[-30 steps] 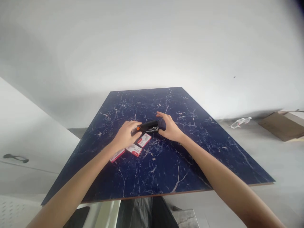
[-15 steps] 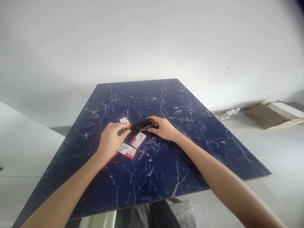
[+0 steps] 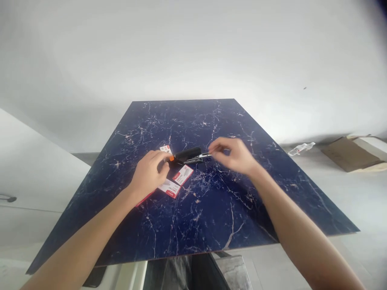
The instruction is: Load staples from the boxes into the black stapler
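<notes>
A black stapler (image 3: 189, 155) with an orange end lies on the dark blue marble table (image 3: 211, 209). My left hand (image 3: 149, 174) is closed on its orange end. My right hand (image 3: 234, 155) is at the stapler's other end, fingers pinched at the metal tray that sticks out there. Several small red-and-white staple boxes (image 3: 183, 174) lie on the table under and beside the stapler, one partly hidden under my left hand.
A white wall stands behind the table. A plastic bottle (image 3: 300, 149) and a flat cardboard box (image 3: 352, 153) lie on the floor at the right. A white cabinet (image 3: 27, 169) with a dark handle stands at the left.
My right hand has come off the stapler's body and moved right, and the metal tray now shows sticking out at that end. My left hand stays at the orange end.
</notes>
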A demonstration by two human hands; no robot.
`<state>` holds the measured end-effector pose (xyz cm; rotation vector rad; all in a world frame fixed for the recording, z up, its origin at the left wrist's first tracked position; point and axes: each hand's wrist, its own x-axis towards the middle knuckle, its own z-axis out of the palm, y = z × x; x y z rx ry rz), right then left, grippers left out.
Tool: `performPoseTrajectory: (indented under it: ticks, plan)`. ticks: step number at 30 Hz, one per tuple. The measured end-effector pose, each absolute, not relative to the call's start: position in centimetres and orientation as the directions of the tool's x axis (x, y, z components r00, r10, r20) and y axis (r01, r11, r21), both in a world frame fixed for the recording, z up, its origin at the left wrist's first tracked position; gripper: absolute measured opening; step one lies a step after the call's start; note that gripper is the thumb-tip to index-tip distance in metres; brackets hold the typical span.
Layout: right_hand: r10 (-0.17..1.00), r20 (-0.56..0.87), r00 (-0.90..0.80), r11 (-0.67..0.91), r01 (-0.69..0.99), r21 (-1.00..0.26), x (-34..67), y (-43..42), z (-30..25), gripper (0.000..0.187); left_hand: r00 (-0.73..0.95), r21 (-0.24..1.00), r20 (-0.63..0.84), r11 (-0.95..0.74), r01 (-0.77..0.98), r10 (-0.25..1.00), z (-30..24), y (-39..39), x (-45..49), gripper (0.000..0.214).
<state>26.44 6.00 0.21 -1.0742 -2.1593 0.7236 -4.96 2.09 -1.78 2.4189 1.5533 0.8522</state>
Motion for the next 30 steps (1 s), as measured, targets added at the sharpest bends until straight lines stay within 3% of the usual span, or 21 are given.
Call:
performPoseTrajectory:
  ticks: [2,4,8,10,13,15,18,21,24,30]
  plan:
    - [0.682,0.251,-0.686,0.657,0.426,-0.622,23.0,4.5,-0.5,0.038,0.245,0.458,0.448,-0.456,0.763,0.86,-1.8,2.0,-5.0,0.025]
    - [0.606,0.209,-0.767,0.729,0.432,-0.531,20.6,3.5,-1.2,0.038,0.207,0.506,0.476,-0.459,0.73,0.855,-1.9,2.0,-5.0,0.025]
    - [0.678,0.095,-0.729,0.669,0.557,-0.493,20.5,3.6,-1.3,0.041,0.208,0.582,0.428,-0.444,0.681,0.88,-2.0,2.0,-5.0,0.023]
    - [0.729,0.141,-0.669,0.617,0.554,-0.559,21.6,3.9,-1.0,0.051,0.23,0.697,0.299,-0.376,0.61,0.926,-1.9,1.9,-4.9,0.023]
    - [0.788,0.242,-0.567,0.554,0.481,-0.679,22.3,3.9,-0.6,0.046,0.361,0.899,-0.046,-0.119,0.42,0.931,-1.5,1.6,-4.9,0.043]
    - [0.795,0.263,-0.546,0.53,0.414,-0.74,22.0,3.5,-0.7,0.042,0.443,0.944,-0.211,0.064,0.324,0.871,-1.4,1.3,-4.9,0.057]
    - [0.796,0.266,-0.543,0.509,0.365,-0.779,20.9,2.8,-1.1,0.042,0.488,0.944,-0.31,0.202,0.262,0.816,-1.2,0.9,-4.7,0.059]
    - [0.817,0.278,-0.505,0.487,0.347,-0.801,19.9,2.1,-1.2,0.042,0.474,0.943,-0.309,0.2,0.267,0.825,-1.0,0.8,-4.5,0.054]
    - [0.869,0.265,-0.418,0.398,0.27,-0.877,19.7,2.1,-0.9,0.043,0.348,0.938,-0.199,0.075,0.339,0.916,-0.8,1.0,-4.5,0.047]
    - [0.917,0.08,-0.392,0.161,0.177,-0.971,20.9,3.3,-1.1,0.019,0.225,0.932,-0.05,-0.035,0.361,0.973,-1.0,1.2,-4.9,0.041]
